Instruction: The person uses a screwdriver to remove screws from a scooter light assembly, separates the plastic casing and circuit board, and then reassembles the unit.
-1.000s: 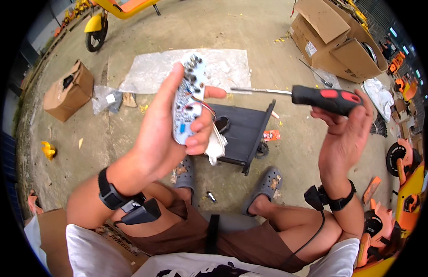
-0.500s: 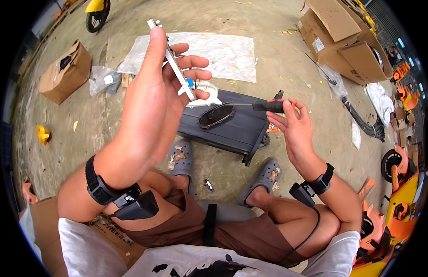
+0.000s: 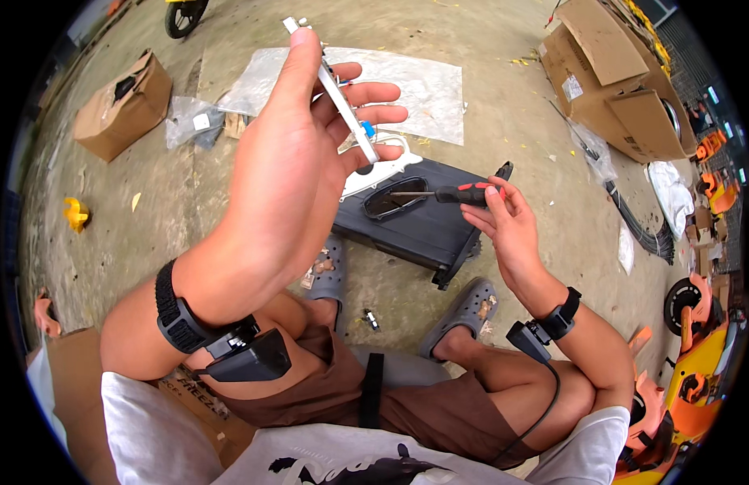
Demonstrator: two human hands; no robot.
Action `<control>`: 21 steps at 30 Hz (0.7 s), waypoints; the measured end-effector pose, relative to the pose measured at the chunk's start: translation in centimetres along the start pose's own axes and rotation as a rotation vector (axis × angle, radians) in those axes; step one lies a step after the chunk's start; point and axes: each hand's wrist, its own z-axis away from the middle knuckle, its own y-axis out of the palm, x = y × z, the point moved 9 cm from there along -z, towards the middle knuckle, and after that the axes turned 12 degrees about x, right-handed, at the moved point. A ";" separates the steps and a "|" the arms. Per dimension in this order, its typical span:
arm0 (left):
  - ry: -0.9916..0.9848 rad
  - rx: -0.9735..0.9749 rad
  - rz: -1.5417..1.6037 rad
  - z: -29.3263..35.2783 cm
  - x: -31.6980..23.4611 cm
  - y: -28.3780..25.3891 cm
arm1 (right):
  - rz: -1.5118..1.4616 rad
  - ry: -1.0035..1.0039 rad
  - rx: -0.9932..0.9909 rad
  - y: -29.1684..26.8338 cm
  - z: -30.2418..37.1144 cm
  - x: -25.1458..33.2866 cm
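Circuit board (image 3: 340, 105) turned edge-on, screwdriver (image 3: 459, 194) lowered over oval cover (image 3: 381, 204)

A cardboard box (image 3: 120, 113) stands beside a plastic bag (image 3: 183, 123).

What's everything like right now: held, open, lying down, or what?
Circuit board: held edge-on in the left hand.
Screwdriver: held in the right hand.
Oval black cover: lying on the black platform.
White plastic housing: partly hidden from view.
Large cardboard box: open, flaps out.
Plastic sheet: spread on the floor.
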 end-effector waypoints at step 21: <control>0.004 0.025 -0.016 0.0 0.1 0.1 | 0.022 -0.066 0.174 3.3 -0.5 -1.8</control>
